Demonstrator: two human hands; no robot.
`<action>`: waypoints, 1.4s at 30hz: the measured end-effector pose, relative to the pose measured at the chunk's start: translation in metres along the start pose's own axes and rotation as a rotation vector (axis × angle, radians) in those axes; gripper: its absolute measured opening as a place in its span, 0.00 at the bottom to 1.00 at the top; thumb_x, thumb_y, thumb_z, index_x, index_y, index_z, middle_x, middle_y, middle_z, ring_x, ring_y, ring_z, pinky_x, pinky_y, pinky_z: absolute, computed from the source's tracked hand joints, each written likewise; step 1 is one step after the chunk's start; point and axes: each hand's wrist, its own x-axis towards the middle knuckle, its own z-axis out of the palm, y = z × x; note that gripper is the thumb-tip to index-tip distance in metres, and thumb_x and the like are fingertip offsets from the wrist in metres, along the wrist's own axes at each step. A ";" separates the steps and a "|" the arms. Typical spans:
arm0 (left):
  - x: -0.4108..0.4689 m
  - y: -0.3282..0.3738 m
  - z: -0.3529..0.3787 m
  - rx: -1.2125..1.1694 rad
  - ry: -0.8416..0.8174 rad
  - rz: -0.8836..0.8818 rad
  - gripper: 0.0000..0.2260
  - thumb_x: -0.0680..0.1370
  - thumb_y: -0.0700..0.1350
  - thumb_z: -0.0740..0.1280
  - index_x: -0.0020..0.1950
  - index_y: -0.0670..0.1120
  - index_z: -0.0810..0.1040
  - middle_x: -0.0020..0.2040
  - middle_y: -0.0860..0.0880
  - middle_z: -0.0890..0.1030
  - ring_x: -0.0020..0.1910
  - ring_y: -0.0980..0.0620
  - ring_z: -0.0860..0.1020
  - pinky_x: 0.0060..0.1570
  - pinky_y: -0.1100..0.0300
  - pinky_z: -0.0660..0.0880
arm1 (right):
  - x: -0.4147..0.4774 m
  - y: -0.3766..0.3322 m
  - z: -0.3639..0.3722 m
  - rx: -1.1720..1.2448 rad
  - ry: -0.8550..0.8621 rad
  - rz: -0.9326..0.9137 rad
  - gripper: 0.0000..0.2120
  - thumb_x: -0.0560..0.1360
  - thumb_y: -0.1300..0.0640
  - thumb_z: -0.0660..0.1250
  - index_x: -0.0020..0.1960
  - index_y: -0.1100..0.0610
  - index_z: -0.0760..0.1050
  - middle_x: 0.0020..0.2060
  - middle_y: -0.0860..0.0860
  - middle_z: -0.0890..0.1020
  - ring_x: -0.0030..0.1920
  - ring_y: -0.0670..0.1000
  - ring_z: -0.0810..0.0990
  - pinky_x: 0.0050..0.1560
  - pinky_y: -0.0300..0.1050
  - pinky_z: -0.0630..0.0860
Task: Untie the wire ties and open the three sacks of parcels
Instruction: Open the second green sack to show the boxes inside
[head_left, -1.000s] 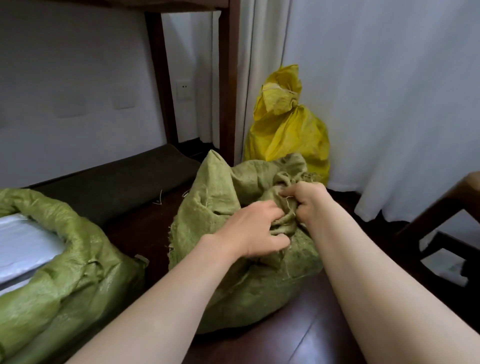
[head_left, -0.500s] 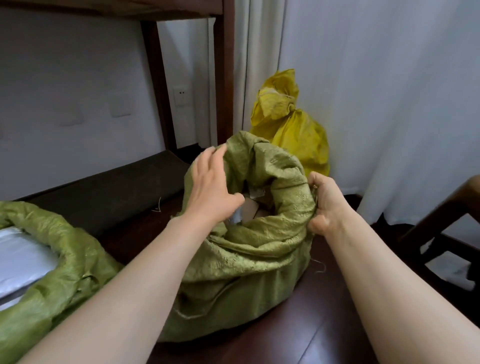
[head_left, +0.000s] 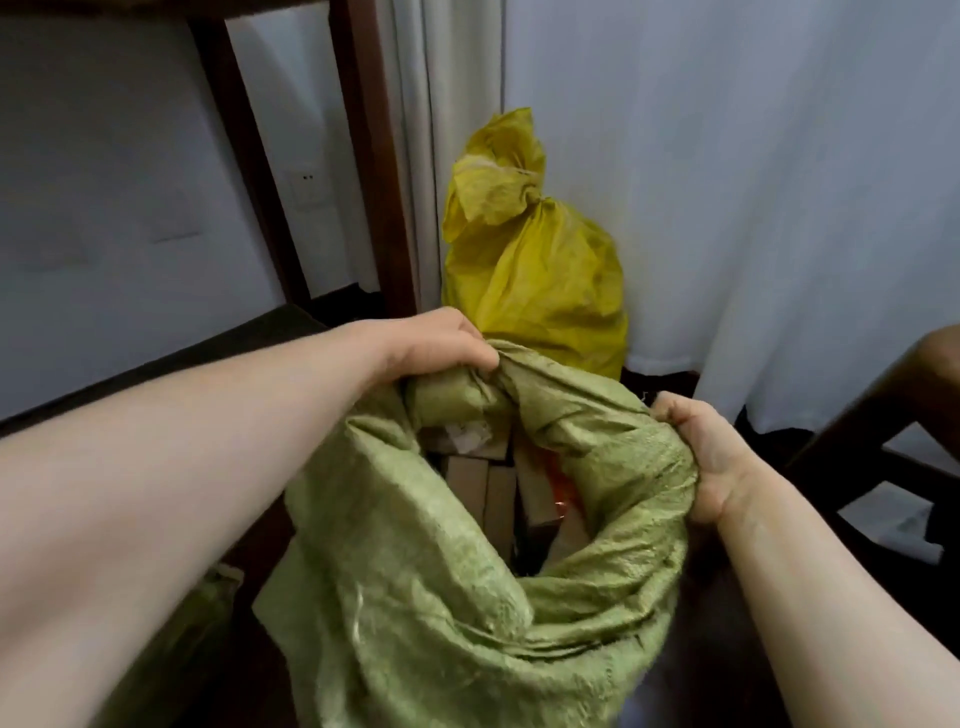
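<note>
A green woven sack (head_left: 426, 613) stands on the floor in front of me with its mouth spread wide. Cardboard parcels (head_left: 483, 488) show inside it, with something orange beside them. My left hand (head_left: 436, 343) grips the far left part of the rolled rim. My right hand (head_left: 711, 457) grips the rim on the right side. Behind it a yellow sack (head_left: 535, 275) leans against the curtain, its neck still bunched and tied at the top. A corner of another green sack (head_left: 208, 613) peeks out at the lower left under my forearm.
A dark wooden frame post (head_left: 374, 156) rises behind the sacks, with a white wall and socket (head_left: 306, 182) to its left. White curtains (head_left: 779, 182) hang at the right. A dark wooden chair (head_left: 893, 415) stands at the right edge. The floor is dark wood.
The green sack's neck went from bunched in both hands to pulled wide open. My left hand moved from reaching over the rim to gripping it. My view has moved closer and more downward.
</note>
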 end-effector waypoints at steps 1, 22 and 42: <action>0.003 0.001 -0.005 -0.108 -0.016 -0.050 0.04 0.70 0.45 0.71 0.39 0.44 0.80 0.39 0.46 0.81 0.41 0.47 0.80 0.44 0.56 0.77 | 0.001 -0.003 -0.002 -0.095 0.087 0.019 0.08 0.60 0.60 0.65 0.30 0.63 0.81 0.30 0.59 0.82 0.30 0.57 0.82 0.34 0.48 0.81; -0.045 -0.056 0.026 0.698 0.123 -0.301 0.32 0.69 0.48 0.71 0.71 0.48 0.63 0.66 0.45 0.72 0.63 0.43 0.73 0.61 0.46 0.69 | 0.049 0.000 0.056 -0.373 0.401 -0.468 0.03 0.71 0.60 0.68 0.39 0.58 0.79 0.43 0.60 0.83 0.45 0.58 0.81 0.47 0.51 0.78; -0.078 -0.036 0.005 -0.945 0.091 -0.367 0.24 0.78 0.60 0.55 0.41 0.41 0.76 0.28 0.45 0.82 0.31 0.49 0.81 0.41 0.58 0.74 | 0.023 0.004 0.089 -1.491 -0.038 -0.651 0.43 0.70 0.52 0.71 0.76 0.41 0.49 0.76 0.45 0.57 0.76 0.48 0.52 0.74 0.60 0.41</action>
